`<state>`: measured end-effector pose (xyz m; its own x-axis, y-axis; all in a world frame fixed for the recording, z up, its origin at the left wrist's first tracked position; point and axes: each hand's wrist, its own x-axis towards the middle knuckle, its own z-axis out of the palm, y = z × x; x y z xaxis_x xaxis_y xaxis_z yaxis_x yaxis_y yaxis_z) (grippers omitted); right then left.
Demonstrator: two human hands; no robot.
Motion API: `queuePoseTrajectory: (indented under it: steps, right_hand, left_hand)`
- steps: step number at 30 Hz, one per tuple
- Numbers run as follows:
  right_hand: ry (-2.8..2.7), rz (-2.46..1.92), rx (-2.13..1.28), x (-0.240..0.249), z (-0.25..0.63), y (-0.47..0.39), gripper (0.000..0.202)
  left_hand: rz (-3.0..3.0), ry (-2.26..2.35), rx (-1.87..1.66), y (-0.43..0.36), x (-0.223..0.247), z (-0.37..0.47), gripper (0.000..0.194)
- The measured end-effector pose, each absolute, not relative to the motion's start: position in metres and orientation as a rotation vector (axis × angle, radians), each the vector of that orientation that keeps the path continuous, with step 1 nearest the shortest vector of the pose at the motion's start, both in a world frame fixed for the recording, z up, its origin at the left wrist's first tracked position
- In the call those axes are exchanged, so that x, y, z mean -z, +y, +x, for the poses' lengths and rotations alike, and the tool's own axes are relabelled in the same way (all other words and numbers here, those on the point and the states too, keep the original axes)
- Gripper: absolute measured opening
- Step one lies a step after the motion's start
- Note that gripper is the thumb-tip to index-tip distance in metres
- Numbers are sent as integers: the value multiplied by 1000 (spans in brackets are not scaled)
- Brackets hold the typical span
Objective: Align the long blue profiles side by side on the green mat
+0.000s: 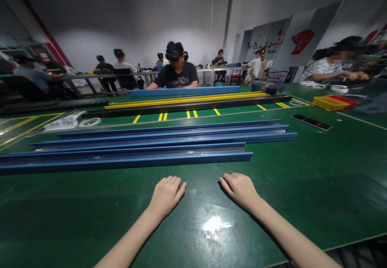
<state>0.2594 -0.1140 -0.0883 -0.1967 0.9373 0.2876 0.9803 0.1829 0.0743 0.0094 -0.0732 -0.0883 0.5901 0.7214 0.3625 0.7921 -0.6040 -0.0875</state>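
Note:
My left hand (167,193) rests on the green tabletop (193,244), its fingers loosely curled under and the thumb out to the side. To its right, a little apart, my right hand (238,188) lies back-up on the same surface, also with curled fingers. Nothing shows in either hand. Just beyond them runs the nearest blue channel (127,160), a long profile with raised edges. Behind it lie more blue channels (169,139), side by side across the table. Neither hand touches them.
Farther back lie a black bar (187,106), yellow strips (187,99) and another blue channel (184,91). A phone-like dark panel (311,122) and a yellow tray (329,103) are at the right. A person (178,72) sits opposite; others work around.

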Motion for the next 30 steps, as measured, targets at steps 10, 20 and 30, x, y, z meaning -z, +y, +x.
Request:
queuePoseTrajectory:
  steps: [10, 20, 30]
  right_hand:
    - [-2057, -1827, 714, 59, 305, -81, 45]
    - [-1872, -2055, 712, 44, 350, -33, 48]
    - [-1943, -2165, 532, 46, 353, -8, 44]
  left_hand:
    - [-2680, -1299, 362, -52, 62, 17, 36]
    - [-2708, -1498, 390, -35, 45, 13, 33]
    - [-2557, -1919, 99, -3, 1, -10, 40]
